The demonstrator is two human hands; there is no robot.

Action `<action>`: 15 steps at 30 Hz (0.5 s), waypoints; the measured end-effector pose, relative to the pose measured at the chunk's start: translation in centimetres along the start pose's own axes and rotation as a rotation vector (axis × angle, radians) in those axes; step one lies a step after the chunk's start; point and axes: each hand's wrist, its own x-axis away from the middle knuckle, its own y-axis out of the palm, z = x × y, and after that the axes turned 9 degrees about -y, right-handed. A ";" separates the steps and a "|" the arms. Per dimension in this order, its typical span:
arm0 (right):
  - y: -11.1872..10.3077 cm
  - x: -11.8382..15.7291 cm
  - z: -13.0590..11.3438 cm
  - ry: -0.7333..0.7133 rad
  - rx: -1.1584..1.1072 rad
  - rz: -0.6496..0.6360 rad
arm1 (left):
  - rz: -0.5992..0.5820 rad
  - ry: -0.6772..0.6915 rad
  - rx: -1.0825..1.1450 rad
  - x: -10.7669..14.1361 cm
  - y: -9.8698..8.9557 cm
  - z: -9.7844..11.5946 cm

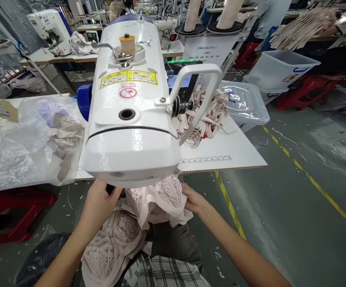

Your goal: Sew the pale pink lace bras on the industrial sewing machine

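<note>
A pale pink lace bra (157, 199) hangs below the front of a white sewing machine (131, 147), over my lap. My right hand (194, 199) is closed on its right edge, the fingertips partly behind the fabric. On the other side, my left hand (102, 201) is curled at the bra's left edge, its fingertips partly hidden under the machine head. A small dark part shows between that thumb and fingers. More lace cups (109, 243) rest on my lap beneath the left forearm. The needle area is hidden by the machine head.
Pink fabric strips (205, 119) are heaped on the white table (235, 153), beside a clear lidded bin (246, 103). Plastic bags (32, 139) lie left of the machine. A red stool (14, 215) stands at lower left, near a black bag (41, 259).
</note>
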 end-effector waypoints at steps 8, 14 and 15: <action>5.8 4.8 -6.1 -0.240 0.375 -0.221 | 0.175 0.696 0.129 7.1 -0.1 6.7; 13.9 6.5 -5.3 -0.301 1.077 -0.624 | -0.311 0.376 0.060 6.6 1.6 6.6; 14.3 6.1 -5.2 -0.343 1.157 -0.558 | -0.410 0.229 0.090 6.0 1.6 5.9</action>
